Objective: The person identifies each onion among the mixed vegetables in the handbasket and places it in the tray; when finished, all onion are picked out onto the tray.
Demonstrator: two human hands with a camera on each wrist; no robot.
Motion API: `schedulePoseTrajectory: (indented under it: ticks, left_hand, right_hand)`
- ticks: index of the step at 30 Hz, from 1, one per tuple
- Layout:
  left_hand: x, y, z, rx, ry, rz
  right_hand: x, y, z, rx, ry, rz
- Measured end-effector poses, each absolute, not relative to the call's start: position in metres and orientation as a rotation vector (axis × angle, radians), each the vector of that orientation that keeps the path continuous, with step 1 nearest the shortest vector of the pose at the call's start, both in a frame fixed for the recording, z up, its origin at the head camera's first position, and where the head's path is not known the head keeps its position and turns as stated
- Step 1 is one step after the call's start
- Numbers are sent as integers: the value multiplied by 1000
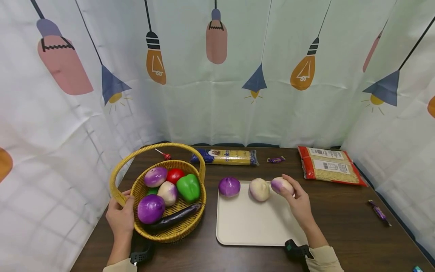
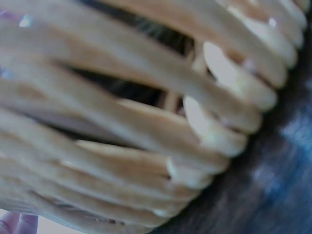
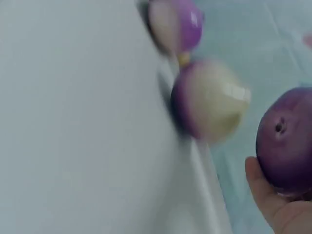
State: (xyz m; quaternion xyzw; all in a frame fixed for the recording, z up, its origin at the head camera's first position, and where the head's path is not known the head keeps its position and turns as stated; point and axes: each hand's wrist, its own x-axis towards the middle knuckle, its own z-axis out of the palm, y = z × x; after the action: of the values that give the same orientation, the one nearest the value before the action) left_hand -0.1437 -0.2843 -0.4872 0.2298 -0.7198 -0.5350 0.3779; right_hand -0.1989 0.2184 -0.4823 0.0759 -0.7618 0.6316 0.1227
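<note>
My left hand (image 1: 120, 219) grips the left side of a yellow wicker basket (image 1: 176, 235) where its handle meets the rim. Its blurred weave (image 2: 146, 112) fills the left wrist view, with fingertips (image 2: 27, 225) at the lower left. My right hand (image 1: 300, 204) holds a purple-and-white turnip (image 1: 280, 184) at the far right corner of a cream tray (image 1: 251, 226). In the right wrist view this turnip (image 3: 287, 139) shows its purple end against the thumb. On the tray's far edge sit a purple turnip (image 1: 229, 187) and a mostly white turnip (image 1: 259, 189).
The basket holds an eggplant (image 1: 175, 218), a green pepper (image 1: 188, 187), a tomato (image 1: 175, 175) and several purple or white turnips. Behind lie a lollipop (image 1: 166, 156), a pasta packet (image 1: 231, 156) and a wrapped candy (image 1: 276, 159). A grain bag (image 1: 331, 166) and another candy (image 1: 379, 212) lie right.
</note>
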Motion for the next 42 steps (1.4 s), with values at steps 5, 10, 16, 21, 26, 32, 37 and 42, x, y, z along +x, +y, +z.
schedulePoseTrajectory:
  ticks: [5, 10, 16, 21, 26, 32, 37, 42]
  left_hand:
    - [-144, -284, -487, 587, -1842, -1360]
    - [-144, -285, -487, 590, -1857, -1367]
    - [-144, -284, -485, 592, -1855, -1377]
    - [-144, -284, -485, 592, -1852, -1373]
    - [-145, -284, -485, 597, -1859, -1379]
    - [-143, -284, -486, 616, -1865, -1378]
    - [-144, -283, -486, 608, -1862, -1376]
    - [-145, -284, -486, 598, -1848, -1366]
  right_hand:
    - [-204, 237, -495, -44, -2302, 1806]
    - [-207, 246, -504, -95, -2413, 1702]
    - [-209, 245, -512, -92, -2477, 1602]
    - [-210, 242, -516, -105, -2488, 1604]
    - [-211, 240, -516, -86, -2503, 1563]
    - [-209, 240, -510, -122, -2589, 1479]
    - [-204, 243, -494, -160, -2580, 1419]
    - [-198, 232, -476, -118, -2472, 1381]
